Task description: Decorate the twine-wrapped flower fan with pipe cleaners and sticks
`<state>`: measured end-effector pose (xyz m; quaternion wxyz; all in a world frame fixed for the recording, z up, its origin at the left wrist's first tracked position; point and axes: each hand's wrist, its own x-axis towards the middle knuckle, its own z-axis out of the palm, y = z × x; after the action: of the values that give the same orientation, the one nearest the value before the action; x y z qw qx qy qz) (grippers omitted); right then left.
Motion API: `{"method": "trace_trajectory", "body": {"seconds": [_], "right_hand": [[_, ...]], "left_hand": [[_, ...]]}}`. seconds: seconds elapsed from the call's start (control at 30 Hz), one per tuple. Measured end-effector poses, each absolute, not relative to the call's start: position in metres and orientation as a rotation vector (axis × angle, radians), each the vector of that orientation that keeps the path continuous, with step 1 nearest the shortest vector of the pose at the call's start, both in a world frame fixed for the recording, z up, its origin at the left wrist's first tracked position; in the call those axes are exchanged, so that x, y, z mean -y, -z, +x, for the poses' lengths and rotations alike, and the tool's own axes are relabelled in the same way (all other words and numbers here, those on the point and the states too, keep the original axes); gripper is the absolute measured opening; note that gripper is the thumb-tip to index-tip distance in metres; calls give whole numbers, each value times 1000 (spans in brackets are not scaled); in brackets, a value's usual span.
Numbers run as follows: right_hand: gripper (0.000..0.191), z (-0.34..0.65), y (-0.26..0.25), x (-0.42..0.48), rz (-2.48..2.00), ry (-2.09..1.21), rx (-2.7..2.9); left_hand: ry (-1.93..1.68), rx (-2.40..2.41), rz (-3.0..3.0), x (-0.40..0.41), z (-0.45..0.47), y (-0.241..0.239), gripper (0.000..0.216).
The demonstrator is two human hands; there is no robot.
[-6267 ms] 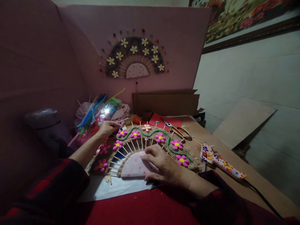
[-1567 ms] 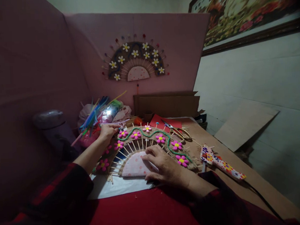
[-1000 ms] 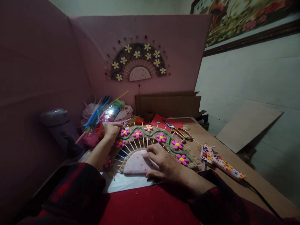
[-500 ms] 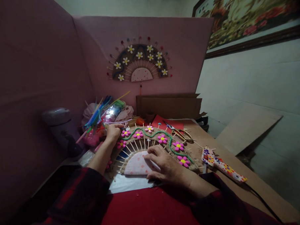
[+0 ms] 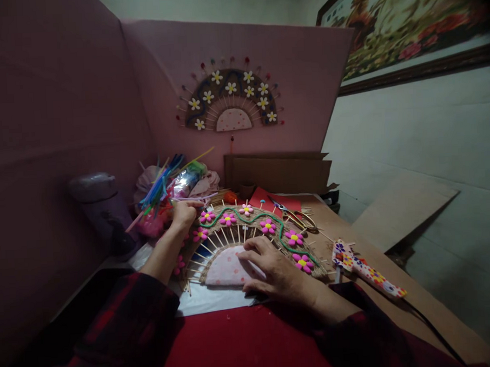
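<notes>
A half-round fan craft (image 5: 252, 218) of sticks and brown twine lies in front of me, trimmed with pink clay flowers and a wavy green cord. Its centre is a white half-circle (image 5: 224, 266) with pink dots. Over the right part of this centre rests my right hand (image 5: 275, 266), fingers bent and apart, holding nothing. My left hand (image 5: 184, 214) is at the fan's upper left rim. Its fingers are closed together there, and what lies between the fingertips is too small to make out.
Scissors (image 5: 297, 216) lie on red paper (image 5: 262, 195) behind the fan. A flower-patterned glue gun (image 5: 366, 270) with a cord is at right. Pipe cleaners (image 5: 159, 184) and bagged materials are heaped at left, near a bottle (image 5: 102, 211). Another fan (image 5: 231, 92) hangs on the pink backboard.
The view has shifted slightly, so the fan and flowers appear a little further right. Both hands keep nearly the same places on the fan.
</notes>
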<state>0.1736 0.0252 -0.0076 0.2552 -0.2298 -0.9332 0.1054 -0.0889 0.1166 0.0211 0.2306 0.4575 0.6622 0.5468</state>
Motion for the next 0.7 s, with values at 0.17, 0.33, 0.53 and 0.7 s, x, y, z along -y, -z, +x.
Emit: {"method": "trace_trajectory", "body": {"seconds": [0.17, 0.33, 0.53, 0.7], "right_hand": [[53, 173, 9, -25, -614, -279, 2534], [52, 173, 9, -23, -640, -276, 2516], [51, 173, 8, -23, -640, -283, 2523], [52, 173, 9, -24, -632, -270, 2522]], "left_hand": [[-1502, -1820, 1244, -115, -88, -23, 48], [-1493, -1813, 1259, -117, -89, -21, 50], [-1495, -1822, 1274, -118, -90, -20, 49], [-1495, -1820, 1277, -117, -89, -21, 49]]}}
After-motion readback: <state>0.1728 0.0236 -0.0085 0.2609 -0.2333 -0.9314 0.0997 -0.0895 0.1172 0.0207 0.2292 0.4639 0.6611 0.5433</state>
